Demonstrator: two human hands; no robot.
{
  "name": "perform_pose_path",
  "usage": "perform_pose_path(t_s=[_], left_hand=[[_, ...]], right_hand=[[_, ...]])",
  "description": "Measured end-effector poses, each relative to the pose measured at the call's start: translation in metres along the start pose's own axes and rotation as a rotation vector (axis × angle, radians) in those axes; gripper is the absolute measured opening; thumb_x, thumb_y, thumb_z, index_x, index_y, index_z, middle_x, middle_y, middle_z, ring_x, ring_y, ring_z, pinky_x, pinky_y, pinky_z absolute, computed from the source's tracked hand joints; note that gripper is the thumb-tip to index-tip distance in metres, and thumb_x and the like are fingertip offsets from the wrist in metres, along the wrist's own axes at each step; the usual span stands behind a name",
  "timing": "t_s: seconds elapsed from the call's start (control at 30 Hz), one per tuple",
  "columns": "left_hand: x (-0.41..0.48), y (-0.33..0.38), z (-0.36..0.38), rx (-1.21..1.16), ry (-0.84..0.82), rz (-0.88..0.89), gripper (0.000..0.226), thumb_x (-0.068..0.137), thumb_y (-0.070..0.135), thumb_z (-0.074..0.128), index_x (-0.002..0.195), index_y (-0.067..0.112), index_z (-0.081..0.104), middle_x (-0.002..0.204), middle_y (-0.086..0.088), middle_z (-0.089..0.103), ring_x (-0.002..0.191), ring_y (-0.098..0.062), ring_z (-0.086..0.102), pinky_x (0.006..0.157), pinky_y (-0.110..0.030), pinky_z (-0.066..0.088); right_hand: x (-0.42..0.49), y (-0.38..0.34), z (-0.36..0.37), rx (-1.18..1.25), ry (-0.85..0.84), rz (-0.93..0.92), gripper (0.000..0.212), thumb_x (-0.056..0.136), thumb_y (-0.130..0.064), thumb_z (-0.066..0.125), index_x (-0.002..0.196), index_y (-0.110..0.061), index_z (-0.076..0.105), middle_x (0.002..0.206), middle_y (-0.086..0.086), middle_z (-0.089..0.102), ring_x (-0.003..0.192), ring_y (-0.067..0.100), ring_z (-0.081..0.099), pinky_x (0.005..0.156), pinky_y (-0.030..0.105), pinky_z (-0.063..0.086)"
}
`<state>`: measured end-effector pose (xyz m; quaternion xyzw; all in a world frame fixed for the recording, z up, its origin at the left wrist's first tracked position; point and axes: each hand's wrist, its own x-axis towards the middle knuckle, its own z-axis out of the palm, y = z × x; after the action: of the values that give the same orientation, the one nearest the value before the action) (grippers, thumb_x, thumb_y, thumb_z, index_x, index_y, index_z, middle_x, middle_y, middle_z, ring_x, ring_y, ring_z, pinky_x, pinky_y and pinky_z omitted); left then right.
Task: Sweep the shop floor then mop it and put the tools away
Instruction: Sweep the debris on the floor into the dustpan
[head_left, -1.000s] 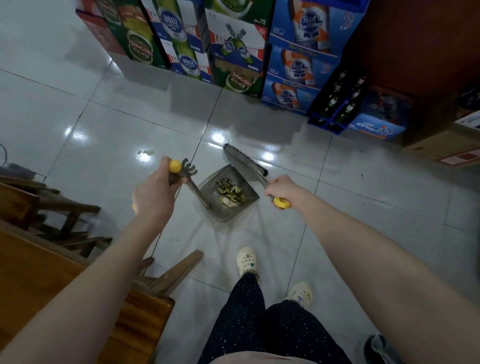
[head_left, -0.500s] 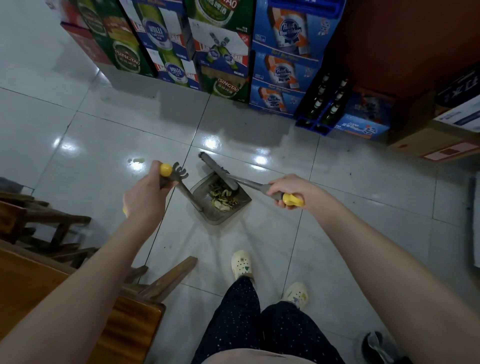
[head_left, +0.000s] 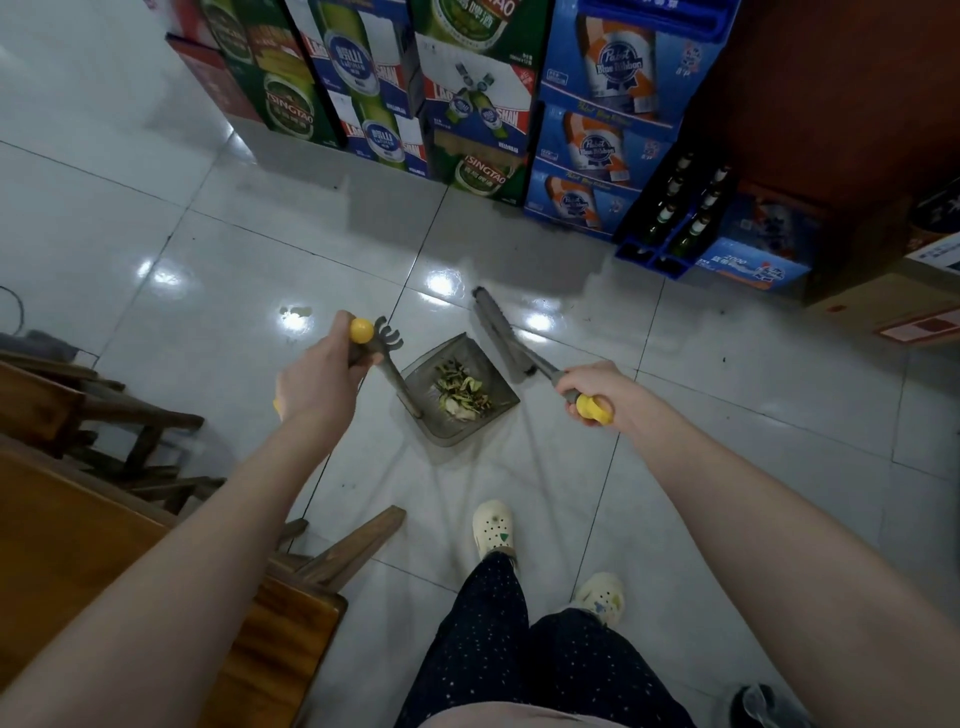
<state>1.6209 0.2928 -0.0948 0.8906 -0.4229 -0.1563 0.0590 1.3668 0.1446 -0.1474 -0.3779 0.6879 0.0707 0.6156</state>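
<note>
A grey dustpan (head_left: 498, 400) sits on the white tiled floor (head_left: 208, 260) in front of my feet, with a small heap of leafy scraps (head_left: 462, 391) inside. My left hand (head_left: 317, 384) grips its long grey handle (head_left: 400, 387) just below the yellow end cap and comb teeth. My right hand (head_left: 592, 387) grips the yellow-ended handle of a grey broom (head_left: 501, 332). The broom head lies on the floor just right of the pan's mouth, pointing away from me.
Stacked beer cartons (head_left: 467, 93) and a blue bottle crate (head_left: 675, 218) line the far side. A brown cardboard box (head_left: 893, 306) stands at the right. A wooden table (head_left: 78, 561) and wooden stools (head_left: 130, 431) crowd the left. A small spot (head_left: 296, 312) marks the floor.
The broom head has swung from across the dustpan's mouth out to the pan's right side. The scraps stay in the pan. My left hand still holds the dustpan handle in the same place.
</note>
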Motion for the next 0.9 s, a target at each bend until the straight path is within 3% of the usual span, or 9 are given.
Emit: perform_pose_path(t_s=[0.17,0.3,0.57,0.7,0.9], left_hand=[[-0.001,-0.004,0.001,-0.004,0.016,0.012,0.032,0.093,0.033,0.053,0.114,0.015,0.037,0.077,-0.007,0.06,0.071,-0.036,0.059,0.057,-0.036,0.036],[-0.006,-0.005,-0.001,-0.033,0.029,0.004,0.031,0.093,0.034,0.052,0.112,0.015,0.037,0.082,-0.009,0.063,0.071,-0.036,0.057,0.057,-0.037,0.035],[-0.017,0.025,-0.011,-0.052,0.063,0.051,0.023,0.093,0.026,0.054,0.103,0.015,0.036,0.073,-0.002,0.051,0.063,-0.028,0.042,0.057,-0.035,0.031],[-0.019,0.05,-0.015,-0.045,0.07,0.102,0.026,0.094,0.032,0.052,0.104,0.014,0.036,0.073,-0.003,0.052,0.063,-0.027,0.042,0.056,-0.035,0.032],[-0.012,0.095,-0.019,-0.069,0.091,0.244,0.025,0.094,0.029,0.052,0.108,0.013,0.04,0.084,-0.01,0.062,0.079,-0.037,0.058,0.059,-0.037,0.037]], right_hand=[[-0.027,0.014,0.01,-0.06,-0.146,0.049,0.043,0.083,0.0,0.058,0.126,-0.002,0.057,0.063,0.012,0.052,0.034,0.012,0.047,0.04,0.015,0.037],[-0.044,0.018,-0.008,-0.06,-0.165,0.044,0.045,0.085,-0.003,0.058,0.13,-0.005,0.054,0.064,0.011,0.051,0.028,0.009,0.045,0.035,0.011,0.034],[-0.062,0.035,-0.052,-0.001,-0.046,-0.018,0.043,0.085,-0.001,0.057,0.125,-0.015,0.057,0.066,0.012,0.052,0.029,0.01,0.043,0.036,0.012,0.036],[-0.077,0.049,-0.077,0.035,0.031,-0.064,0.049,0.086,0.002,0.055,0.132,-0.014,0.053,0.066,0.013,0.052,0.03,0.012,0.044,0.035,0.013,0.034],[-0.102,0.077,-0.122,0.117,0.117,-0.084,0.049,0.087,0.002,0.056,0.134,-0.012,0.052,0.072,0.012,0.053,0.047,0.016,0.046,0.034,0.015,0.035]])
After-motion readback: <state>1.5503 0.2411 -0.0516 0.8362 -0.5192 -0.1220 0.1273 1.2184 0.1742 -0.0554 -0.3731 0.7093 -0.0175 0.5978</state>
